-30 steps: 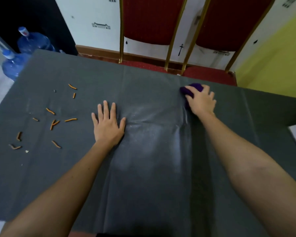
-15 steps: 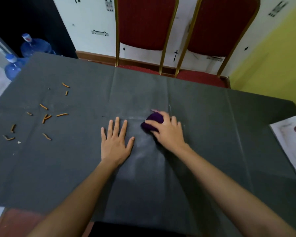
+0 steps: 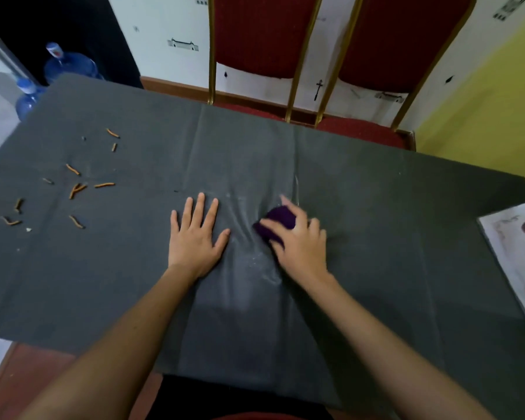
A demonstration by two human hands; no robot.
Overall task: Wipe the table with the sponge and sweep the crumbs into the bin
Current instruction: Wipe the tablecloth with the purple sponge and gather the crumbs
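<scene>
**Sponge at table centre, crumbs untouched**

The right hand [image 3: 300, 247] grips the purple sponge [image 3: 275, 224], fingers curled over it and pressing it onto the grey tablecloth [image 3: 376, 207]. One second ago this hand worked near the far edge; it has since drawn back to mid-table, just beside the left hand [image 3: 194, 237], which stays flat with fingers spread. The sponge is dark, rounded and partly covered. The cloth bunches between the hands. Orange crumbs [image 3: 76, 189] lie scattered well to the left, unchanged.

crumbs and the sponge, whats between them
In the head view, only the left hand, flat on the grey cloth, lies between the crumbs and the sponge.
</scene>
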